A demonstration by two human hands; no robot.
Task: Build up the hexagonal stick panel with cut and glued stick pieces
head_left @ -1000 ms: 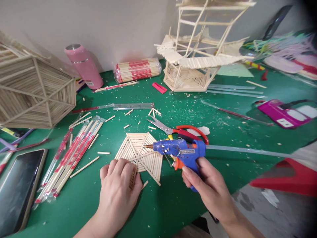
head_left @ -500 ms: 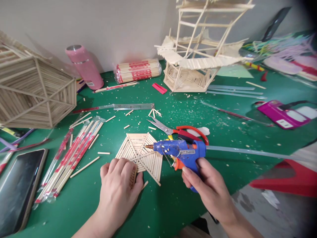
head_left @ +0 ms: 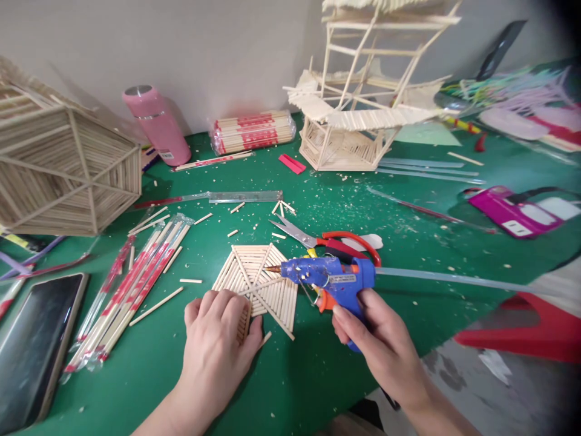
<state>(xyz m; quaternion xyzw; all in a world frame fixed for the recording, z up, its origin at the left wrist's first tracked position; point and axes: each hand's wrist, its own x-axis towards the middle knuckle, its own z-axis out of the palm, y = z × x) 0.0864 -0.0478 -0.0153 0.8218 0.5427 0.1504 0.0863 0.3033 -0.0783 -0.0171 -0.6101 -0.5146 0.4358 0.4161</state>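
A flat panel of wooden sticks (head_left: 279, 303), laid in wedge-shaped sections, lies on the green table. My left hand (head_left: 218, 333) grips its near left part, fingers bent over the top and thumb at the near edge; some of the panel is hidden beneath. In my right hand (head_left: 381, 345) is a blue hot glue gun (head_left: 331, 272), with a long clear glue stick (head_left: 445, 277) coming out of its back. The gun's metal tip points left, over the panel's upper middle. Red-handled scissors (head_left: 372, 242) lie just behind the gun, blades to the left.
Wrapped sticks (head_left: 140, 284) and a phone (head_left: 39, 351) lie on the left. A stick-built piece (head_left: 72, 169), pink bottle (head_left: 158, 127), stick bundle (head_left: 252, 132) and stick tower (head_left: 349, 109) stand farther back. A purple power strip (head_left: 517, 209) is on the right.
Both hands, the panel and the glue gun look almost unmoved. The view has shifted very slightly.
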